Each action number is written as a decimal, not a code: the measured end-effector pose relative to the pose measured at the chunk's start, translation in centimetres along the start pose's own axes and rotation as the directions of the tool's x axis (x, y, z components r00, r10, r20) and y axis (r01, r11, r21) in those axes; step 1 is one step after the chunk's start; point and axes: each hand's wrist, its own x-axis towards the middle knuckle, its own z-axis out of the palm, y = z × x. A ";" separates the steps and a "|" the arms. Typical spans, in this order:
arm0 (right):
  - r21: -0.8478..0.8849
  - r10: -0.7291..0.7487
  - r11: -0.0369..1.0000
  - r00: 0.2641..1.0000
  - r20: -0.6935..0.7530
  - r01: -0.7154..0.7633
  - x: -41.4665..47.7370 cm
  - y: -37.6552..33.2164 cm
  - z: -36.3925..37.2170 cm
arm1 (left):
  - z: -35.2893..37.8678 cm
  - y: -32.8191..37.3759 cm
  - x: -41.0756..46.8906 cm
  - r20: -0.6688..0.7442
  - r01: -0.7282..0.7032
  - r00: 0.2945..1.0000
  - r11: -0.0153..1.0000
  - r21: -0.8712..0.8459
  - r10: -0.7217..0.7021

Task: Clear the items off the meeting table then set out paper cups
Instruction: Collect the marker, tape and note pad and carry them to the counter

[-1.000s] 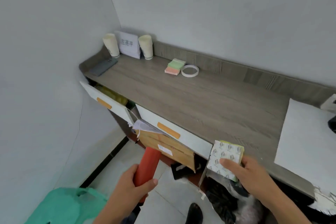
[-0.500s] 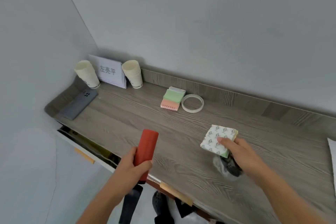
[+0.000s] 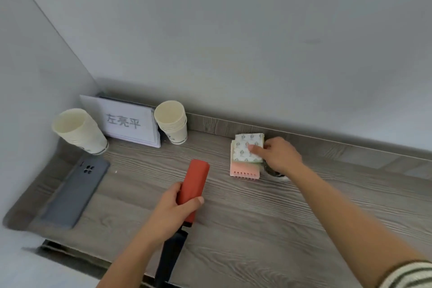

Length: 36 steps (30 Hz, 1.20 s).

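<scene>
- Paper cups (image 3: pixel 171 121) stand in two stacks at the back-left of the wooden counter (image 3: pixel 257 217). One stack is on each side of a name card (image 3: pixel 127 121), and both are well apart from the hands.
- Big change: the patterned pad (image 3: pixel 245 147) was in the air over mid-counter half a second ago. Now it's down on the green-and-pink notepads (image 3: pixel 243 168) by the back ledge.
- Look at the right hand (image 3: pixel 280 156): it came in with the pad. Its fingers are curled at the pad's right edge, one fingertip pressing on top, so it hasn't let go yet.
- Over to the left hand (image 3: pixel 173 213), clamped round a red cylinder (image 3: pixel 196 180). It has risen from below the counter edge to just above the surface.
- A grey phone (image 3: pixel 72 192) lies flat at front-left.
- My read: cleared items are being parked here. The pad is nearly delivered, the cylinder likely follows, and the cups come after.
</scene>
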 end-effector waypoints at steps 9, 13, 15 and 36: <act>0.269 0.131 0.959 0.980 -0.150 -0.087 -1.1 1.0 -1.1 | -0.5 -1.0 4.0 0.084 0.038 0.996 0.974 -0.223 -0.020; 0.620 0.300 0.775 0.933 -0.197 -0.118 -3.8 6.0 -3.8 | -1.5 -0.9 4.2 0.083 0.096 0.994 0.929 -0.357 -0.071; 0.562 0.365 0.816 0.874 -0.320 -0.135 -3.6 8.5 -4.1 | -1.8 -0.8 4.2 0.118 0.094 0.992 0.914 -0.395 -0.051; -0.324 -0.569 0.792 0.818 -0.086 0.517 -12.3 5.2 -0.3 | 3.8 7.4 1.1 0.461 0.093 0.887 0.973 -0.212 0.015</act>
